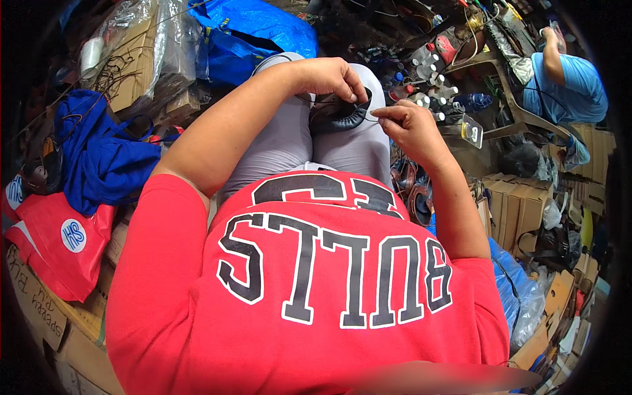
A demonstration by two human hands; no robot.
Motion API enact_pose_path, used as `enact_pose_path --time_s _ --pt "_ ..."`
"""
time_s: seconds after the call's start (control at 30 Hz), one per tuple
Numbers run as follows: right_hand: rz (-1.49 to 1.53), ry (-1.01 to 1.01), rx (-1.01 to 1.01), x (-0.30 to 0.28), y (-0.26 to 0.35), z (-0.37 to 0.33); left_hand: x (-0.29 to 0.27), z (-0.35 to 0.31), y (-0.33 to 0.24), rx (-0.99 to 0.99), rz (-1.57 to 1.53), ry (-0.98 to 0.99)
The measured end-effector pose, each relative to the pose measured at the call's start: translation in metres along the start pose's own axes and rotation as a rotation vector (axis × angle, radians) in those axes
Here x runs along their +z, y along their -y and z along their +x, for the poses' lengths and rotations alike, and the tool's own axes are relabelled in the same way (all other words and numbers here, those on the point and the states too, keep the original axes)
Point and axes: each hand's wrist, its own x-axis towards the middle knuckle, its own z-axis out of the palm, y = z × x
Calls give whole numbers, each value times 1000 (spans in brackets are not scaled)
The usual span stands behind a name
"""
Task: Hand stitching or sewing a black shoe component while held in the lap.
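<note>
A black shoe (347,122) with a ridged, rounded edge rests on my lap between my grey-clad thighs. My left hand (332,78) reaches over it from the far side, fingers bent down and pinched at the rim of its opening. Just right of the shoe, my right hand (411,128) has thumb and forefinger closed on a thin dark thread (370,118). That thread runs from the shoe to my fingertips; whether a needle or hook is in the pinch is too small to tell. Part of the shoe is hidden beneath my left hand.
Several capped bottles (426,69) stand beyond my right hand, near a brown chair frame (507,79). A person in a blue shirt (569,85) sits at the far right. Blue cloth (105,155) and a red bag (62,240) lie left; cardboard (517,207) is stacked right.
</note>
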Motion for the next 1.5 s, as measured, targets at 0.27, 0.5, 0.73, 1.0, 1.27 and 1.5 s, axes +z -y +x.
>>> enact_pose_path --time_s 0.27,0.5,0.73,1.0,1.27,1.5 --pt "-74 -72 40 7 8 3 -2 7 2 13 27 27" --pt "-9 35 -67 1 -14 12 -2 15 5 25 51 62" --pt "534 225 181 10 -51 21 -4 11 9 109 44 129" --pt "583 179 140 23 -60 25 -7 12 7 56 136 65" --pt "669 208 89 22 -60 27 -3 12 7 64 105 61" --pt "374 -48 -40 31 -36 15 9 -6 -3 276 596 -384"
